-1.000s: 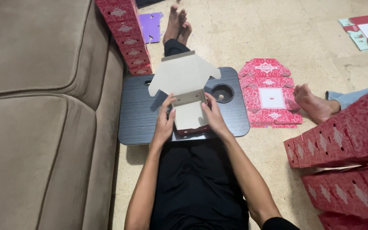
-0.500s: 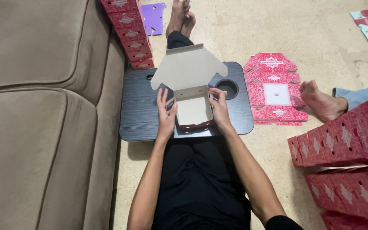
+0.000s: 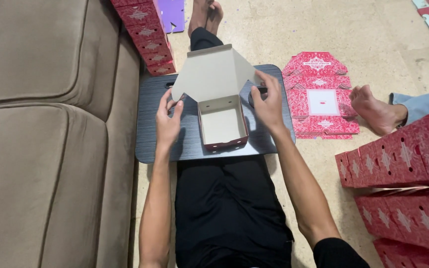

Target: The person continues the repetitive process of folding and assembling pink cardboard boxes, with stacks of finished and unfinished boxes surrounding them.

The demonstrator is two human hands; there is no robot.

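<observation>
An open red cardboard box (image 3: 223,126) with a pale inside stands on a dark lap tray (image 3: 187,144) across my legs. Its lid (image 3: 212,72) is raised, with side flaps spread out. My left hand (image 3: 167,119) pinches the lid's left flap. At the lid's right flap my right hand (image 3: 269,101) holds the edge with its fingertips. Both hands flank the box body.
A beige sofa (image 3: 40,124) runs along my left. Finished red boxes are stacked by the sofa (image 3: 147,30) and at the right (image 3: 403,168). Flat red box blanks (image 3: 319,97) lie on the floor beside another person's bare foot (image 3: 376,111).
The box has been set down flat on the tray. Both hands moved from its walls outward and up to the lid's side flaps.
</observation>
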